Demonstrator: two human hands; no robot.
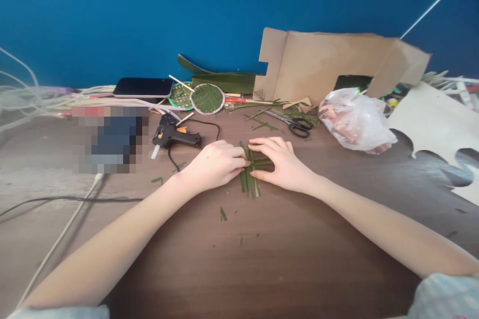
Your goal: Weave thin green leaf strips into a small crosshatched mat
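Several narrow green leaf strips [249,189] lie crossed over and under each other on the brown table in front of me. My left hand [220,163] is at their left side, its fingers drawn together and pinching the strips' edge. From the right, my right hand [280,165] curves around the crossed part, thumb at the near side and fingertips at the far side, all touching the strips. Part of the weave is hidden beneath the fingers.
A black glue gun [175,135] lies left of my hands, scissors [295,123] beyond them. Behind are a round woven fan [208,98], a phone [142,87] and cardboard [310,62]. A plastic bag [357,119] sits right; a white cable [62,244] crosses the left.
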